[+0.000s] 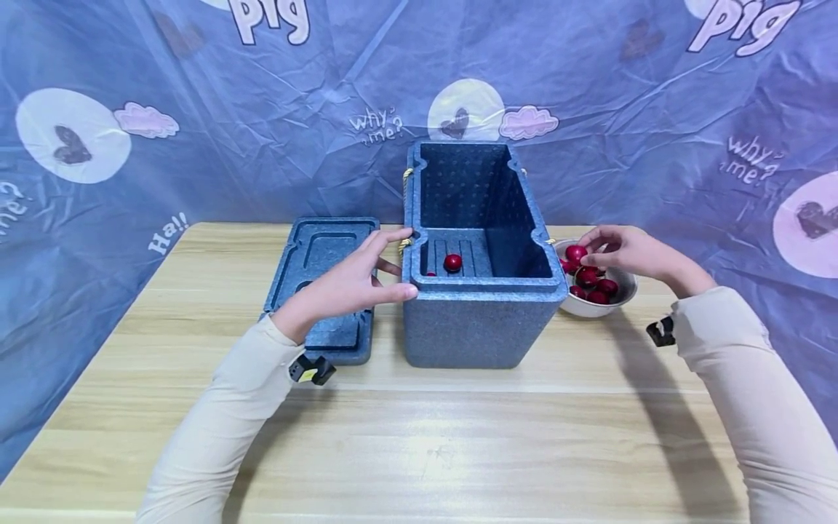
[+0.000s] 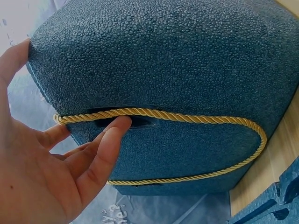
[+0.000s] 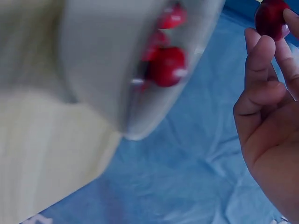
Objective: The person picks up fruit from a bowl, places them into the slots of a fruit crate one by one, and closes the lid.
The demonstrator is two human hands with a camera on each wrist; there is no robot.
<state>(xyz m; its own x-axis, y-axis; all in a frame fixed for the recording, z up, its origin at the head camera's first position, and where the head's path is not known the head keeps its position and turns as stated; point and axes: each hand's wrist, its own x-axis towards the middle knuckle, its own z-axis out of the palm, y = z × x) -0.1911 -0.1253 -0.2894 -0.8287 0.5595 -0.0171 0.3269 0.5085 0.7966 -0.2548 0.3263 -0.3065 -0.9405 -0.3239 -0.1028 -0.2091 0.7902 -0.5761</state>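
Pale wood table (image 1: 458, 451), blue cloth (image 1: 314, 138) behind. Right hand (image 1: 628, 251) pinches a red fruit (image 1: 576, 252) just above the bowl (image 1: 591, 311); left hand (image 1: 347, 282) rests loosely spread against the box (image 1: 468, 331). Fruit's probably light, firm, kinda slick, so I'd pinch its middle gently.

A blue printed cloth (image 1: 262, 145) hangs behind the wooden table (image 1: 419, 451), 2 pink clouds (image 1: 145, 120) showing above the table's far edge; a blue lid (image 1: 317, 255) lies on the table's left part.
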